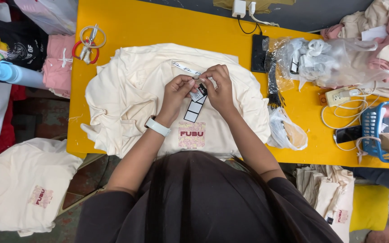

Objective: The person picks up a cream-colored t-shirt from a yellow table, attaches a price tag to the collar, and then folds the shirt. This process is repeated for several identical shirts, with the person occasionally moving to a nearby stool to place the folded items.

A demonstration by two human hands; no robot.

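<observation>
Tagging step: left hand (176,92) and right hand (219,87), both grips pinched on hangtag (196,101) at collar of cream shirt (127,90) on tabletop (158,27). Next move needs fine finger control, tag kept steady at neck label.

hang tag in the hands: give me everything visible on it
The hang tag is a narrow strip of card, black with white panels, the lower end showing outlined blocks. It hangs tilted, its top pinched between the left hand and right hand, its lower end lying over the cream shirt on the yellow table. Print is too small to make out. How it is fastened is hidden by fingers.
</observation>
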